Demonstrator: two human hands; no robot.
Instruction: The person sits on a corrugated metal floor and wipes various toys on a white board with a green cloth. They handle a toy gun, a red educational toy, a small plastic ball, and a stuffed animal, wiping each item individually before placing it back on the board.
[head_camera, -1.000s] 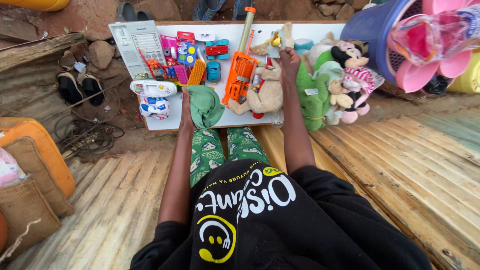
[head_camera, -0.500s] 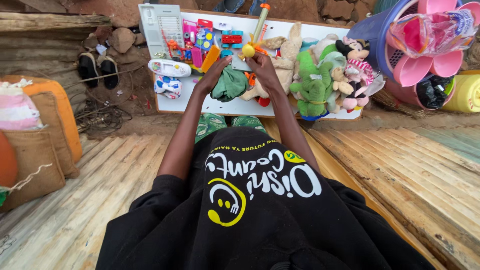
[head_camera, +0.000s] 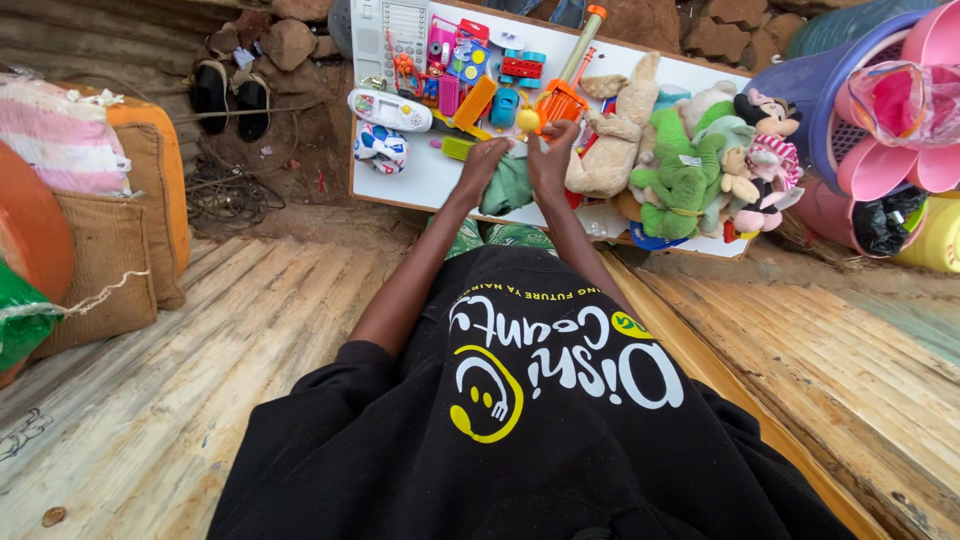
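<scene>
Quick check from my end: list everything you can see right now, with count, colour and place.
white board: one, white, on the ground ahead, bearing the toys
green cloth: one, green, on the board's near edge, between the hands
yellow ball: one, yellow, just beyond the fingers
orange toy gun: one, orange, board centre
toy phone: one, white, board's left part
tan plush rabbit: one, tan, right of the hands
green plush frog: one, green, board's right part
mouse doll: one, pink and black, board's right end
sandals: two, black, on the dirt at left
cushions: stacked, brown and orange, far left
baskets: stacked, purple and pink, far right
left hand: on the cloth
right hand: on the cloth
</scene>
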